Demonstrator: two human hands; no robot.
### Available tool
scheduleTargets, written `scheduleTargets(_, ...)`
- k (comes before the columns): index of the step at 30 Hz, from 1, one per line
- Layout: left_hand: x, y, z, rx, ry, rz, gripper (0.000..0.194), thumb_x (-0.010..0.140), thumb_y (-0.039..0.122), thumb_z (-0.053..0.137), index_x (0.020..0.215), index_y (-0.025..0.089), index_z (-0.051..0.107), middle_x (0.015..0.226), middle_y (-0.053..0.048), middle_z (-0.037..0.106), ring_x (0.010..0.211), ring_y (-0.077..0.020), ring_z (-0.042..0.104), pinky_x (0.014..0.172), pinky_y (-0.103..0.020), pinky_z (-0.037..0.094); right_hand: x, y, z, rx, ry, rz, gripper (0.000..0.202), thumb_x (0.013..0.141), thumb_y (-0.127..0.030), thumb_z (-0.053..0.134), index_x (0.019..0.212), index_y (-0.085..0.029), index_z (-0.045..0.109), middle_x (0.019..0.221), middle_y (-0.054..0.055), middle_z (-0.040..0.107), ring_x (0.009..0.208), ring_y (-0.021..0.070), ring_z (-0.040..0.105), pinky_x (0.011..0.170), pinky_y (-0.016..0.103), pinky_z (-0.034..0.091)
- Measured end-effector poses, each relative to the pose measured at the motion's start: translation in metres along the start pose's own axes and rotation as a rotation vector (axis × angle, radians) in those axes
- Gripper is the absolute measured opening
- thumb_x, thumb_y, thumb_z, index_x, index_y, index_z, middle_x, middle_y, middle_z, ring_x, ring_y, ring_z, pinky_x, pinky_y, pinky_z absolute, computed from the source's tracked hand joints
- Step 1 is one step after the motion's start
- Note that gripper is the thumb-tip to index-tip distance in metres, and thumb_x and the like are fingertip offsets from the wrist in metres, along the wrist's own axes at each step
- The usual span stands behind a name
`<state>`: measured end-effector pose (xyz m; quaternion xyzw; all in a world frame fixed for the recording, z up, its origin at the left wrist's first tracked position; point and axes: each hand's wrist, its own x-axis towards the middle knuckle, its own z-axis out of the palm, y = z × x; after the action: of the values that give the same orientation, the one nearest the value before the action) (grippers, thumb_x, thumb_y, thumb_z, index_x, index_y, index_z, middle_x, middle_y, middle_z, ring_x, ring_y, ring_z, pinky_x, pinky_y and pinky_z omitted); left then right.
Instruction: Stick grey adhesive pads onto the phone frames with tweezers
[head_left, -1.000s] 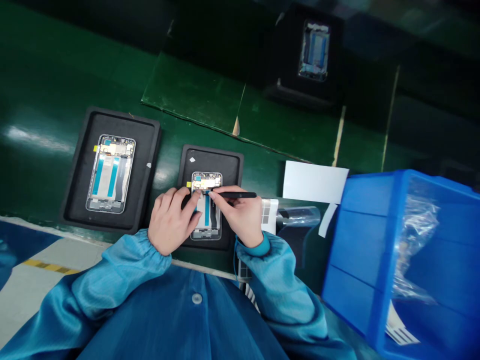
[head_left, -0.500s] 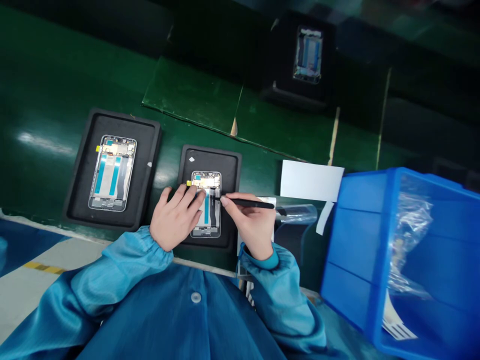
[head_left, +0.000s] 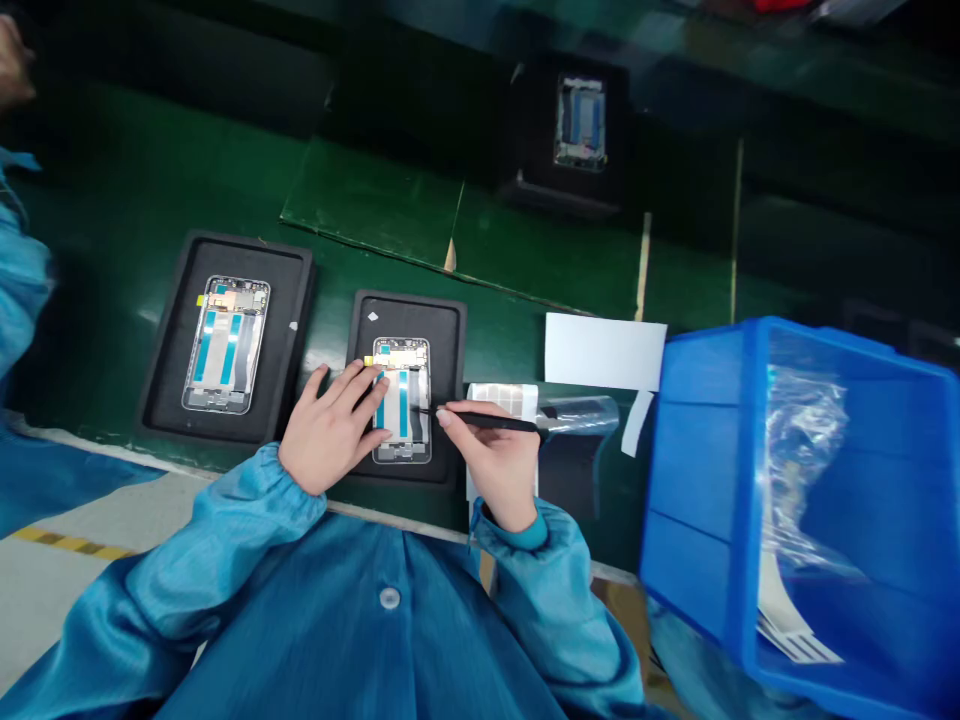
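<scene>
An opened phone with its circuit board, teal strips and dark flex cable exposed lies in a black tray in front of me. My left hand rests flat with fingers spread, its fingertips on the phone's left edge. In my right hand is a pair of black tweezers, pinched between thumb and fingers. The tweezers' tip points left and reaches over the dark cable on the phone's right side. Whether it touches the cable I cannot tell. A sheet of labels lies partly under my right hand.
To the left, another tray holds a second opened phone. A third phone lies on a dark tray at the back. Right are white paper, a clear plastic piece and a blue bin. A co-worker's sleeve shows at left.
My left fingers have drawn back left from the phone's middle. The tweezers' tip is lower on the phone. A co-worker's hand and sleeve have come into view at left; the view has shifted slightly.
</scene>
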<state>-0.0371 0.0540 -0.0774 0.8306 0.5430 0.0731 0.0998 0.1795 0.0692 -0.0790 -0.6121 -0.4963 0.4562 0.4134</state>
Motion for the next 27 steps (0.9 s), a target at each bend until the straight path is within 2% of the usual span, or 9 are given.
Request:
scheduleTargets(7,0.010,0.001,0.003,0.020,0.021,-0.042,0.051,0.096,0.046,0.054,0.137,0.017,0.054,0.141,-0.014,0.057,0.130,-0.0339,0.051,0.111,-0.054,0.030,-0.023,0.001,-0.024,0.006,0.058,-0.029,0.010,0.078,-0.029,0.081,0.084,-0.022,0.077,0.085,0.005,0.078,0.077,0.0214,0.074,0.075,0.034,0.063)
scheduleTargets(12,0.010,-0.002,-0.003,0.087,0.046,-0.025,0.048,0.093,0.048,0.057,0.131,0.018,0.057,0.133,-0.015,0.061,0.120,-0.0343,0.057,0.106,-0.055,0.033,-0.049,0.013,-0.054,0.067,0.132,-0.003,0.009,0.078,-0.030,0.081,0.082,-0.023,0.077,0.081,0.004,0.077,0.073,0.0218,0.074,0.072,0.036,0.063)
scheduleTargets(14,0.014,0.004,-0.009,0.132,0.076,-0.006,0.043,0.093,0.046,0.058,0.126,0.018,0.061,0.129,-0.015,0.062,0.118,-0.0355,0.056,0.103,-0.054,0.035,-0.059,0.020,-0.069,0.097,0.177,0.007,0.008,0.078,-0.029,0.081,0.082,-0.023,0.077,0.082,0.004,0.077,0.073,0.0217,0.074,0.072,0.036,0.063)
scheduleTargets(16,0.024,0.021,-0.012,0.138,0.119,0.024,0.036,0.093,0.041,0.058,0.121,0.018,0.063,0.127,-0.015,0.062,0.116,-0.0353,0.056,0.097,-0.051,0.040,-0.068,0.029,-0.085,0.124,0.243,0.018,0.009,0.077,-0.028,0.082,0.083,-0.023,0.077,0.084,0.005,0.078,0.074,0.0217,0.074,0.071,0.035,0.063)
scheduleTargets(19,0.051,0.066,-0.008,0.005,0.130,0.141,0.030,0.093,0.035,0.059,0.118,0.019,0.062,0.121,-0.012,0.063,0.109,-0.0299,0.058,0.088,-0.043,0.045,-0.079,0.045,-0.106,0.151,0.376,0.037,0.012,0.075,-0.029,0.084,0.084,-0.022,0.077,0.082,0.005,0.078,0.069,0.0202,0.073,0.060,0.031,0.061)
scheduleTargets(23,0.098,0.131,0.019,-0.170,0.133,0.257,0.034,0.089,0.036,0.068,0.117,0.019,0.061,0.123,-0.010,0.062,0.112,-0.0278,0.056,0.089,-0.040,0.046,-0.083,0.063,-0.127,0.198,0.499,0.028,0.016,0.076,-0.030,0.083,0.087,-0.021,0.076,0.084,0.006,0.078,0.068,0.0194,0.073,0.058,0.030,0.059)
scheduleTargets(25,0.119,0.148,0.034,-0.174,0.122,0.283,0.039,0.083,0.034,0.074,0.116,0.019,0.061,0.126,-0.011,0.061,0.114,-0.0289,0.055,0.090,-0.040,0.045,-0.081,0.067,-0.136,0.218,0.519,0.010,0.015,0.076,-0.028,0.083,0.088,-0.022,0.076,0.086,0.006,0.078,0.071,0.0197,0.074,0.062,0.030,0.060)
scheduleTargets(27,0.133,0.155,0.046,-0.164,0.073,0.331,0.034,0.082,0.028,0.076,0.111,0.019,0.062,0.121,-0.009,0.063,0.110,-0.0276,0.057,0.088,-0.039,0.045,-0.077,0.068,-0.143,0.233,0.516,-0.009,0.015,0.076,-0.027,0.083,0.088,-0.022,0.076,0.086,0.005,0.078,0.073,0.0200,0.074,0.065,0.031,0.061)
